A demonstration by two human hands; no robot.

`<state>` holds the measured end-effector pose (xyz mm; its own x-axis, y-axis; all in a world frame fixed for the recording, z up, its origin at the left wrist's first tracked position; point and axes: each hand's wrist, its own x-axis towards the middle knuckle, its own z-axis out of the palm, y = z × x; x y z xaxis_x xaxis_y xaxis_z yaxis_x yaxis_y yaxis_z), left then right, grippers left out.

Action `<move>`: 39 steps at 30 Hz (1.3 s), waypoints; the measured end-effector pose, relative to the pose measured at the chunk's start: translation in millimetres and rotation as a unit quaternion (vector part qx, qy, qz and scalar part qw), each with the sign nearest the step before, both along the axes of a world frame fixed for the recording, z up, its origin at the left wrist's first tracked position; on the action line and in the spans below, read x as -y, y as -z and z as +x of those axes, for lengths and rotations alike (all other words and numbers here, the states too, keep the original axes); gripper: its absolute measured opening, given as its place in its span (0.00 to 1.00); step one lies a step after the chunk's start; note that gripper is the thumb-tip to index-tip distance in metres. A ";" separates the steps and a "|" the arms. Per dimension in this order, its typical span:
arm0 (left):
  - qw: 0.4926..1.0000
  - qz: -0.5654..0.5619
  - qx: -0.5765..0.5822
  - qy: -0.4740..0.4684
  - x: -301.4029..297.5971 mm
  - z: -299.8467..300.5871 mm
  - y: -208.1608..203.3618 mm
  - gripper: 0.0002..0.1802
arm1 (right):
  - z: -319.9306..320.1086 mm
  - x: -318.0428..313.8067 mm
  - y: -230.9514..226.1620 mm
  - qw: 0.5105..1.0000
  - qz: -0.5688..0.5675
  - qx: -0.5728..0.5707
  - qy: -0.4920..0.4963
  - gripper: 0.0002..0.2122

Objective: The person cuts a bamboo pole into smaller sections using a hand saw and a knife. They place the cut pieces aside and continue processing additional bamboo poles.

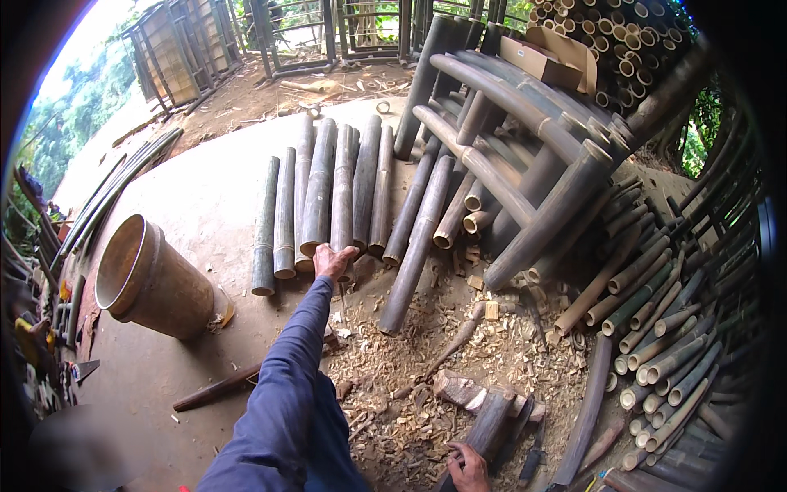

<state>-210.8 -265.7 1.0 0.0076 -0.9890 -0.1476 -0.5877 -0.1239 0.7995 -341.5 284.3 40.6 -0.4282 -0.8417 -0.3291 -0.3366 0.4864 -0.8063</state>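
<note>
A row of cut bamboo tubes (318,189) lies side by side on the pale ground ahead of me. My left hand (334,262) reaches out to the row. Its fingers close round the near end of one bamboo tube (343,197), which still lies among the others. Low in the view, my right hand (468,467) has its fingers curled over a thicker, dark bamboo piece (490,418). This piece slants beside a rough, pale-cut wood block (461,390). The lower part of the right hand is cut off by the picture's edge.
At the left stands a rusty-brown bucket (168,287). A bamboo chair-like frame (525,156) with a cardboard box (545,59) on it stands at the back right. Stacked bamboo lengths (656,353) crowd the right side. Wood chips (393,435) litter the ground around the block.
</note>
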 end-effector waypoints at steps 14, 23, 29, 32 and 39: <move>0.898 -0.247 0.310 0.192 -18.3 -54.3 28.0 0.34 | -0.7 -4.0 4.5 0.999 0.023 0.019 0.027 0.16; 0.947 0.230 -0.109 0.194 -99.8 -93.6 55.5 0.32 | -4.0 -4.0 1.5 0.998 0.041 0.026 0.032 0.17; 0.894 0.280 -0.322 0.138 -116.7 -80.0 54.2 0.20 | -2.1 -8.3 13.6 0.999 0.020 0.023 0.036 0.17; 0.933 0.220 -0.269 0.093 -112.0 -68.5 63.5 0.23 | -3.1 -6.2 10.9 0.999 0.019 0.024 0.033 0.16; 0.978 -0.058 0.184 0.079 -111.2 -78.2 15.6 0.45 | -4.4 -9.1 8.7 0.998 0.034 0.034 0.051 0.16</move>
<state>-289.0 -154.5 -14.6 -0.1141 -0.9922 -0.0508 -0.8432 0.0696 0.5331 -345.9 293.5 31.9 -0.4847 -0.7698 -0.4153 -0.2277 0.5695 -0.7899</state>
